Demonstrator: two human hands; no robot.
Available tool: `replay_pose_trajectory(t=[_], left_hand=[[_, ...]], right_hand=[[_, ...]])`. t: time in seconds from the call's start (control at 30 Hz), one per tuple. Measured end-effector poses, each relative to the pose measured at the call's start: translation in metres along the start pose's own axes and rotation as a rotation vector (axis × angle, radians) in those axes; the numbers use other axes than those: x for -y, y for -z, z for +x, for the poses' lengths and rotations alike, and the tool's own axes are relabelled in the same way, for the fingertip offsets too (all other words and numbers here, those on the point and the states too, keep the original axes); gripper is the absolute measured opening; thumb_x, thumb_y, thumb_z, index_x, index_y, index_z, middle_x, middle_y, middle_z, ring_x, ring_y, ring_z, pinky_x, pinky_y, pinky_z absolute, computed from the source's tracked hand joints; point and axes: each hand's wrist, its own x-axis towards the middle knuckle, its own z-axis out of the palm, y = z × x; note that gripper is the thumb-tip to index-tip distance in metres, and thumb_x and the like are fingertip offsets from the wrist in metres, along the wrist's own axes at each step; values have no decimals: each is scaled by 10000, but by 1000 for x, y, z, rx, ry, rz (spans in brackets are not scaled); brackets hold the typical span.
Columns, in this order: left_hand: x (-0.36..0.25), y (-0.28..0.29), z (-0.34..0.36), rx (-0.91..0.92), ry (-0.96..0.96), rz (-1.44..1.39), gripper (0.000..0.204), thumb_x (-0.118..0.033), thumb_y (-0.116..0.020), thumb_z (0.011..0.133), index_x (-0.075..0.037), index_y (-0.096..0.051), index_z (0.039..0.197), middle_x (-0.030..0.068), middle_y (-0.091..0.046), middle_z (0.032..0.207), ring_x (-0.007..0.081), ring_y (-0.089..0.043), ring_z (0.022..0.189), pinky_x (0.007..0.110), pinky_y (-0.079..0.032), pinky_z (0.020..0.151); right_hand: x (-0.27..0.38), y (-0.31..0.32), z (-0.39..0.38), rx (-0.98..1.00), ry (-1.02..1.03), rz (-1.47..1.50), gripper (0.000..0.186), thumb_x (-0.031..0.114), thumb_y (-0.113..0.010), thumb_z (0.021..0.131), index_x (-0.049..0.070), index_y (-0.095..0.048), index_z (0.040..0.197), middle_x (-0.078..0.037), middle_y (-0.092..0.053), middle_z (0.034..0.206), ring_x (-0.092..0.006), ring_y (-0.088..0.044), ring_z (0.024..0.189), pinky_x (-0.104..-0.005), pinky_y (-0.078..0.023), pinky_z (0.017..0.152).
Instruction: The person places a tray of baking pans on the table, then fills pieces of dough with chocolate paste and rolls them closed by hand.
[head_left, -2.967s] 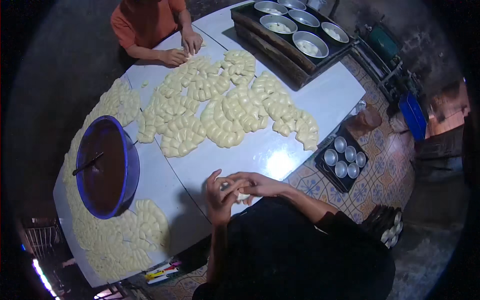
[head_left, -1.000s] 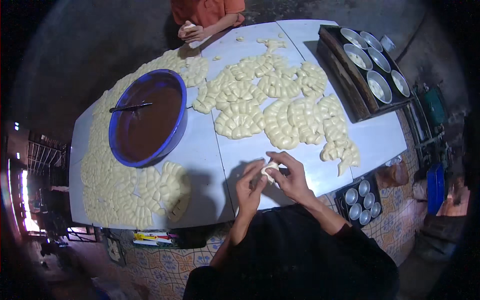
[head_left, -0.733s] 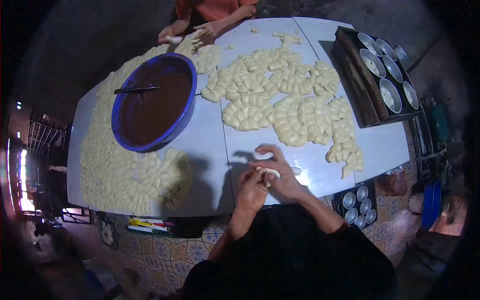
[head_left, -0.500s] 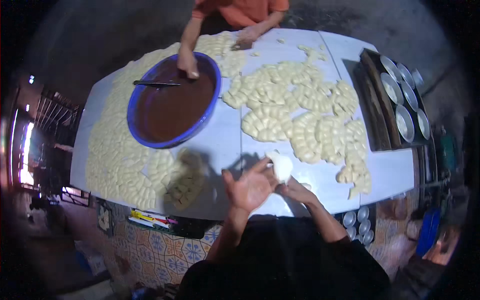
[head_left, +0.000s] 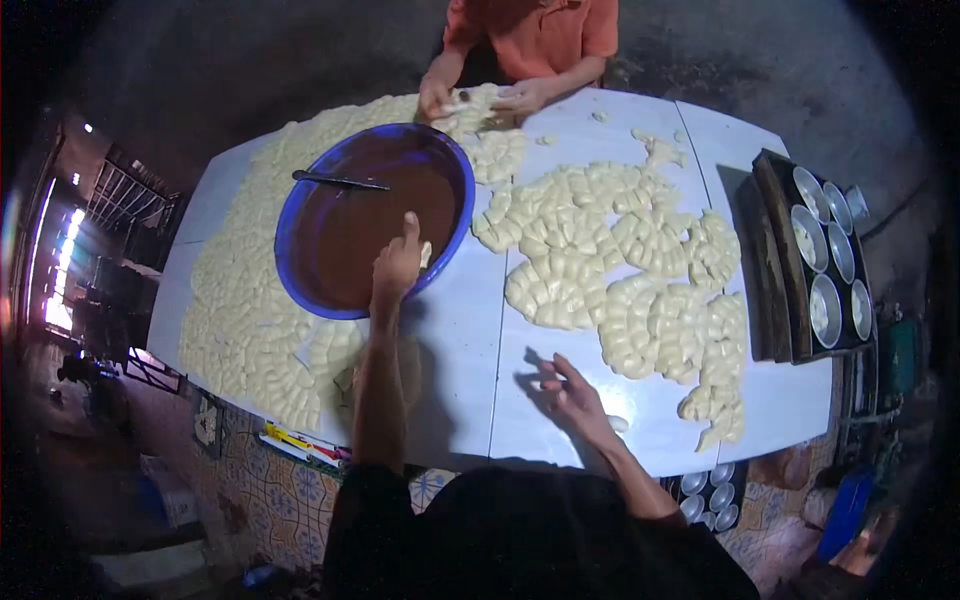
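Note:
My left hand (head_left: pixel 395 266) reaches over the near right part of a blue basin (head_left: pixel 462 235) of smooth brown filling (head_left: pixel 350 240). Its index finger points out over the filling. A piece of pale dough (head_left: pixel 426 254) shows at the side of this hand, held by the other fingers, which are partly hidden. My right hand (head_left: pixel 578 398) is above the white tabletop with fingers apart and nothing in it. A small dough piece (head_left: pixel 618 424) lies beside its wrist. Many cut dough pieces (head_left: pixel 570 230) lie in joined clusters ahead of the right hand.
A dark-handled flat tool (head_left: pixel 340 181) lies across the basin's far left. More dough pieces (head_left: pixel 240 300) cover the table's left side. Round metal tins (head_left: pixel 826 310) stand in a dark tray at right. Across the table, a person in orange (head_left: pixel 540 45) handles dough.
My hands have parted: the left has carried the dough up and left over the basin, while the right has stayed near the table's front. The other person's hand has left the basin.

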Motion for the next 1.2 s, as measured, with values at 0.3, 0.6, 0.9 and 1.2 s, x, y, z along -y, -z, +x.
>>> replay_pose_trajectory(t=[0.3, 0.6, 0.9, 1.2], left_hand=[[-66, -135, -185, 295, 181, -1564, 574, -450, -435, 934, 64, -484, 1183, 190, -541, 1145, 294, -560, 1028, 458, -490, 860], [-75, -161, -231, 355, -192, -1027, 272, 86, -500, 874, 117, -525, 1143, 108, -540, 1073, 172, -587, 977, 291, -534, 844], [-77, -182, -252, 395, -120, -1099, 167, -123, -605, 905, 39, -625, 937, 46, -597, 956, 86, -586, 786, 193, -476, 588], [-82, -191, -259, 499, -502, -1030, 515, 125, -583, 802, 11, -332, 1237, 120, -520, 1016, 167, -614, 848, 240, -521, 688]], right_hand=[[25, -17, 13, -365, -216, 539, 244, 115, -512, 945, -89, -589, 1054, -132, -636, 918, -143, -618, 772, -208, -511, 647], [31, 9, -39, -367, 611, -713, 230, -31, -626, 783, 10, -637, 1009, -95, -568, 998, -212, -559, 876, -271, -448, 758], [48, 7, -72, -380, 448, -585, 156, 90, -623, 849, -21, -647, 957, -102, -616, 910, -174, -574, 732, -263, -455, 672], [22, 42, -92, 7, -352, 317, 545, 167, -597, 882, 56, -380, 1369, -94, -530, 1103, -156, -559, 732, -251, -465, 614]])
